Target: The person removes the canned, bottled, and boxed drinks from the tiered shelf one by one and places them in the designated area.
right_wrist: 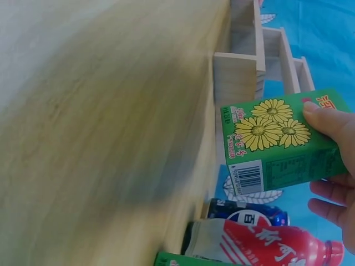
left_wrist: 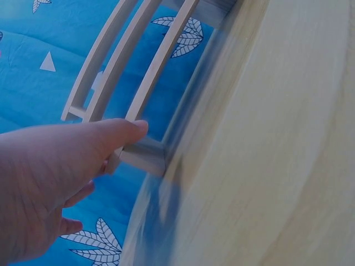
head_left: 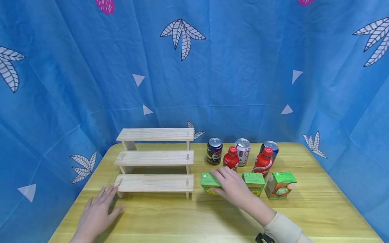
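Note:
My right hand grips a green drink carton with yellow flowers on its face, thumb on one side and fingers on the other. The carton is just right of the lowest step of a three-tier wooden shelf and seems slightly above the table. My left hand is at the left end of that lowest step, fingers extended. In the left wrist view its thumb lies by the step's end; whether it touches the wood I cannot tell.
Right of the held carton stand another green carton and a green-and-brown carton. Behind them are red bottles, a dark can, a white can and a blue can. A blue patterned curtain surrounds the table.

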A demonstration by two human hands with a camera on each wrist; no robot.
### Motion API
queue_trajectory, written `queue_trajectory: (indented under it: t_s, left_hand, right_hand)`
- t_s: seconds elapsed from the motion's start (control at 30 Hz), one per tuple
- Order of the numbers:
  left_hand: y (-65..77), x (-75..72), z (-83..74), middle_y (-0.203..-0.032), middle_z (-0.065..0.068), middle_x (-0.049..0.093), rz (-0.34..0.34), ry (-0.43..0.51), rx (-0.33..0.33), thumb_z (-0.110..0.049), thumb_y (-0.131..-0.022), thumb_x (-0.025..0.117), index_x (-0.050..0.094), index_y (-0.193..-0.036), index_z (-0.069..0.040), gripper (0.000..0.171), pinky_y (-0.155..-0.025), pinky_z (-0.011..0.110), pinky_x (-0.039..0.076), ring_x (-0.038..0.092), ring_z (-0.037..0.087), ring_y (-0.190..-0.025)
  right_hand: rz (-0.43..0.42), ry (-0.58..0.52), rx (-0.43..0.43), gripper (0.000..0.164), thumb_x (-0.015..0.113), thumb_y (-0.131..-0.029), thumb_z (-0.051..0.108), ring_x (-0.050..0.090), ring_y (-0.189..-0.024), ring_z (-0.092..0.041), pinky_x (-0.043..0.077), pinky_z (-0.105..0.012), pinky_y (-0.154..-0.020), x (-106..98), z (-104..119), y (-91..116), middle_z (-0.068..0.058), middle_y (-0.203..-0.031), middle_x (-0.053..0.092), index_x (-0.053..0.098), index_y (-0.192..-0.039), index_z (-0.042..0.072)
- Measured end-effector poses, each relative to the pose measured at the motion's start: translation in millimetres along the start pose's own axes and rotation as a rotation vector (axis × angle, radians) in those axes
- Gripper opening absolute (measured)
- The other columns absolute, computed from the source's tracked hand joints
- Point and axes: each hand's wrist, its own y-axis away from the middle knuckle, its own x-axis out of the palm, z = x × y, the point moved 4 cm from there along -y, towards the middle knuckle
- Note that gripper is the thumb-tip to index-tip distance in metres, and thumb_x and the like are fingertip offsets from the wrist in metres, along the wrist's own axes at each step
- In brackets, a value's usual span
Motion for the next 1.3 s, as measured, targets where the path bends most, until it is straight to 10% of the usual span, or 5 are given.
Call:
queue_trajectory:
  t_s: [1.3]
  left_hand:
    - [-2.7, 5.1, 3.8, -0.152, 0.025, 0.038, 0.018, -0.014, 0.003, -0.062, -0.089, 0.057, 0.037, -0.149, -0.005, 0.085, -0.106, 0.076, 0.022, 0.034, 0.047, -0.139]
  right_hand:
    - [0.163, 0.063, 0.031, 0.059, 0.081, -0.075, 0.042, 0.057, -0.087, -0.017, 0.054, -0.031, -0.072, 4, -15, 3, -0.002, -0.093, 0.063, 0.062, -0.121, 0.009]
